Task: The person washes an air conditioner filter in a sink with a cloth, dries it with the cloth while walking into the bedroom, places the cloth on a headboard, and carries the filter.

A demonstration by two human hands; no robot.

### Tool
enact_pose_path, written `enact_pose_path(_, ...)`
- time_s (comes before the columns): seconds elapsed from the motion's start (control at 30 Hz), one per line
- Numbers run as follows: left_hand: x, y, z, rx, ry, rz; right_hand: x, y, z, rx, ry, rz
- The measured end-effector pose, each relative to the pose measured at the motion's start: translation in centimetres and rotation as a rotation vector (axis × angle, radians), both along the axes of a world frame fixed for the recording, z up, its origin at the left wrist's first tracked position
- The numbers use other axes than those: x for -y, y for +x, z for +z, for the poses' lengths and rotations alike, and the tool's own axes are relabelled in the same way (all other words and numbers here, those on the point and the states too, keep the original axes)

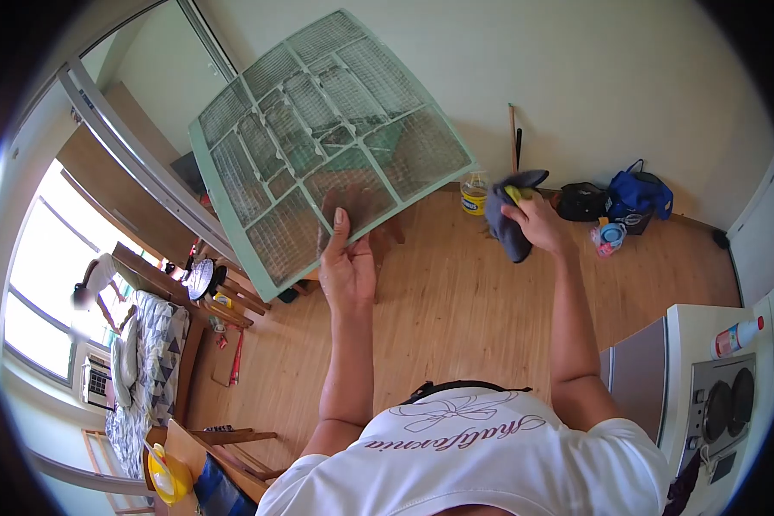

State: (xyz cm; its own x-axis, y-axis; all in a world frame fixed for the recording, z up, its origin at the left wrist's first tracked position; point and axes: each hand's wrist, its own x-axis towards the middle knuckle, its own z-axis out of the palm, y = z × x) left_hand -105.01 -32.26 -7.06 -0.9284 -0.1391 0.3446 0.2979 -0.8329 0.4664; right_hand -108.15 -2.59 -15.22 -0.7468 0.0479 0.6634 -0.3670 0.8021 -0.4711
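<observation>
My left hand (349, 262) grips the lower edge of a pale green mesh air filter (277, 163), thumb in front and fingers behind the mesh. The filter is raised and tilted, with a rectangular frame and crossing ribs. Greyish patches show on its mesh. To the right, my right hand (535, 222) is closed around a dark grey cloth (509, 225) with a small yellow-green part (514, 193) showing at the fingers. I cannot make out what that yellow-green part is. The cloth hangs apart from the filter.
A yellow-labelled container (473, 196), a black bag (581, 202) and a blue bag (641, 193) stand by the wall. A stove (721, 413) with a bottle (736, 337) is at right. Another person (103, 279) bends over a bed (150, 370) at left. A yellow bucket (170, 476) sits lower left.
</observation>
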Motion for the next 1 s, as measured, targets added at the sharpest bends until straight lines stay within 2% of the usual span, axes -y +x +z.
enact_pose_path(0.03, 0.9, -0.1, 0.2, 0.029, 0.023, -0.016, 0.2, 1.1, -0.3, 0.046, 0.282, -0.141)
enact_pose_path(0.07, 1.7, -0.2, 0.4, 0.057, 0.047, -0.034, 0.2, 1.2, -0.9, 0.045, 0.280, -0.141)
enact_pose_path(0.13, 2.6, -1.0, -0.1, 0.048, 0.060, -0.035, -0.5, 0.6, -2.6, 0.242, 0.064, -0.256)
enact_pose_path(0.2, 2.8, -0.6, -0.1, -0.007, -0.002, -0.025, -1.5, 0.3, -4.1, 0.256, -0.015, -0.266)
enact_pose_path(0.27, 3.2, -1.1, -0.4, 0.002, 0.002, -0.018, -1.8, 0.7, -5.3, 0.337, -0.578, 0.026)
enact_pose_path(0.3, 3.3, -1.4, -0.5, 0.016, 0.012, -0.013, -1.6, 1.3, -5.2, 0.330, -0.581, 0.024)
enact_pose_path(0.37, 3.6, -1.3, -0.4, 0.016, -0.008, -0.040, -0.5, 3.3, -3.8, 0.157, -1.232, 0.533)
enact_pose_path(0.4, 3.7, -1.3, -0.3, 0.021, -0.025, -0.060, 0.1, 4.5, -2.4, 0.151, -1.233, 0.529)
enact_pose_path(0.47, 4.0, -1.5, -0.5, 0.014, -0.026, -0.065, 1.7, 6.2, 0.3, 0.086, -1.494, 1.111)
enact_pose_path(0.5, 4.1, -1.6, -0.6, 0.009, -0.029, -0.066, 2.4, 5.2, 0.7, -0.004, -1.617, 1.113)
enact_pose_path(0.57, 3.8, -1.7, -0.7, 0.005, -0.060, -0.092, 3.6, 1.3, -1.1, -0.072, -1.750, 1.395)
enact_pose_path(0.63, 2.7, -1.3, -0.9, 0.006, -0.096, -0.120, 6.8, 1.5, 1.1, 0.098, -1.841, 1.200)
enact_pose_path(0.67, 2.2, -0.9, -0.8, 0.001, -0.200, -0.114, 8.3, 2.1, 2.8, 0.087, -1.842, 1.194)
enact_pose_path(0.73, 2.0, -0.3, -0.5, -0.011, -0.310, -0.111, 10.5, 3.0, 5.8, -0.110, -1.442, 0.805)
enact_pose_path(0.83, 2.7, -0.2, -0.5, -0.040, -0.351, -0.103, 10.3, 2.6, 6.6, -0.101, -1.493, 0.810)
enact_pose_path(0.9, 3.9, -0.7, -0.8, 0.070, -0.361, 0.064, 9.9, 2.5, 7.5, -0.116, -1.435, 0.785)
enact_pose_path(1.0, 5.1, 0.6, 0.2, 0.092, -0.489, 0.020, 8.9, 1.6, 8.8, -0.159, -1.377, 0.747)
